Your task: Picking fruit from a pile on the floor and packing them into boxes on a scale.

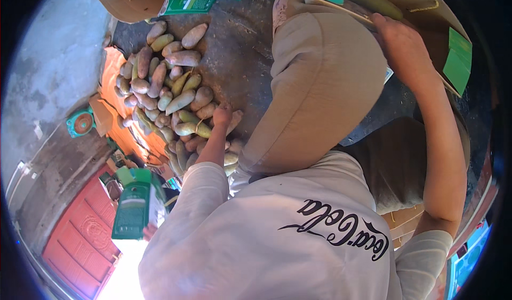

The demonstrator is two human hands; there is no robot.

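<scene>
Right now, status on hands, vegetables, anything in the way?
Left hand at the vegetable pile's edge, grip unclear. Right hand at the open cardboard box's rim. Bent leg between pile and box.

1 left hand (224, 114) and 1 right hand (399, 43) are reaching out. More than 30 vegetables (180, 101) are lying far left, 1 long green vegetable (373, 0) is showing in 1 open box (440, 27) far right, and 1 green carton (132, 210) is showing near left.
</scene>
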